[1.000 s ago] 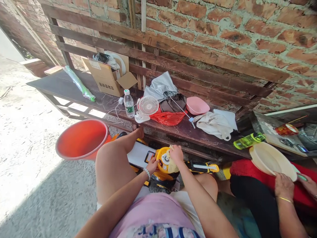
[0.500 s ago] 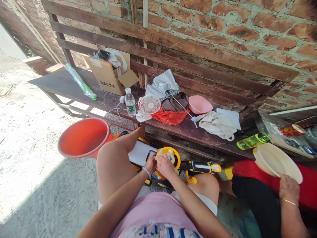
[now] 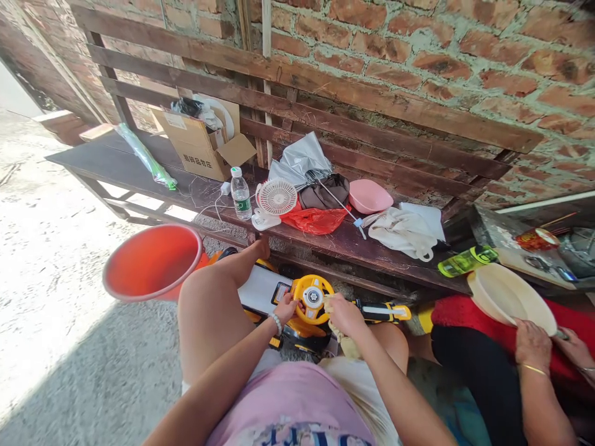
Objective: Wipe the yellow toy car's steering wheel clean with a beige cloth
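My right hand [image 3: 346,316] is closed on a pale yellow twisted strand [image 3: 344,342], just right of the yellow steering wheel [image 3: 314,319] of a ride-on toy car. The strand hangs down toward my right thigh, and its material is unclear. My left hand [image 3: 287,306], with a beaded bracelet at the wrist, is at the wheel's left side. Its fingers are pinched together, and whatever lies between them is too small to make out. Pale, straw-like fibres [image 3: 370,396] lie across my lap on the right.
On the wooden bench [image 3: 400,263] stand a cardboard box [image 3: 188,145], a water bottle [image 3: 240,197], a small fan [image 3: 277,197] and a pink bowl [image 3: 370,196]. An orange tub [image 3: 153,260] is at left. At right, another person's hands hold a cream basin [image 3: 509,300].
My hands have parted: the right moved right with the pale strand, the left stayed by the wheel. The other person's second hand has come into view at the basin.
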Demonstrator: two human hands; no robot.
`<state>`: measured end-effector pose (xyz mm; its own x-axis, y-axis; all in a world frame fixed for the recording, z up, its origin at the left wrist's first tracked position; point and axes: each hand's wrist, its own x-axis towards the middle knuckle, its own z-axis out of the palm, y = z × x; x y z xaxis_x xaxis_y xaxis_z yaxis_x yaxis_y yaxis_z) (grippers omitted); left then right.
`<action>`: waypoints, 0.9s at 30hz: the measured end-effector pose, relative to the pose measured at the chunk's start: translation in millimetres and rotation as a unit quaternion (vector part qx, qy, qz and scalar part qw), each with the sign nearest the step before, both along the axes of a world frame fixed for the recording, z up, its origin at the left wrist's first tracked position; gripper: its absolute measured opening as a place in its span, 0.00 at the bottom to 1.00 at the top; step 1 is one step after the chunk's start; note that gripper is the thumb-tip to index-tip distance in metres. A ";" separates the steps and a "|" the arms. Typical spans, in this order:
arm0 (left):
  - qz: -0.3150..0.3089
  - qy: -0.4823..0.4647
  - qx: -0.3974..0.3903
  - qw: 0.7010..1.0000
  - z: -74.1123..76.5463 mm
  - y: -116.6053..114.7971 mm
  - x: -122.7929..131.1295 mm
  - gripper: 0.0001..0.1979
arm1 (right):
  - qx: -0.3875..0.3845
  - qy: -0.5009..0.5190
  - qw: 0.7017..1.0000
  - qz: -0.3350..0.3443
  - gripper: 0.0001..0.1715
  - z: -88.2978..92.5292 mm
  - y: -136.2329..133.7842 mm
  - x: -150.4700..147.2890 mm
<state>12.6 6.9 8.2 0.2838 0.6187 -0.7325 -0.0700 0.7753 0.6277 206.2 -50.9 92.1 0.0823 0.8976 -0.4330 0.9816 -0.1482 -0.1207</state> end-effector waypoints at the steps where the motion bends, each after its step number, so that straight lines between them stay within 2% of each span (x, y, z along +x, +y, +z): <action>1: -0.003 0.004 0.006 1.000 -0.1 0.1 0.1 0.08 | 0.018 -0.012 1.000 -0.012 0.16 6.2 10.6 2.4; 3: -0.016 0.010 0.021 1.000 -0.5 0.1 -0.3 0.07 | 0.066 -0.011 0.998 -0.024 0.17 13.1 32.0 1.2; 5: -0.029 0.010 0.035 0.999 -1.0 -0.4 -1.6 0.06 | 0.098 0.011 0.995 -0.006 0.20 10.5 50.5 -5.4; 8: -0.045 0.007 0.048 0.998 -2.1 -1.1 -4.4 0.06 | 0.086 0.019 0.996 0.028 0.27 -6.9 68.4 -16.1; 10: -0.052 0.008 0.052 0.997 -3.5 -1.2 -5.3 0.07 | 0.063 0.004 0.998 0.023 0.31 -20.1 73.4 -18.5; 14: -0.049 0.008 0.056 0.997 -8.6 0.4 -3.5 0.07 | 0.039 -0.016 0.999 -0.030 0.28 -32.4 71.9 -10.1; 21: -0.053 0.032 0.086 0.994 -17.1 8.0 0.3 0.10 | -0.021 -0.035 0.994 -0.101 0.19 -26.2 64.2 2.0; 27: -0.085 0.039 0.114 0.989 -29.5 10.8 -2.2 0.12 | -0.058 -0.044 0.986 -0.151 0.23 -21.8 39.9 -8.1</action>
<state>10.3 17.7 -21.3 0.3466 0.7179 -0.6037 0.1051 0.6099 0.7855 198.1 -10.9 70.4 0.3798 0.7717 -0.5101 0.8966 -0.4429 -0.0025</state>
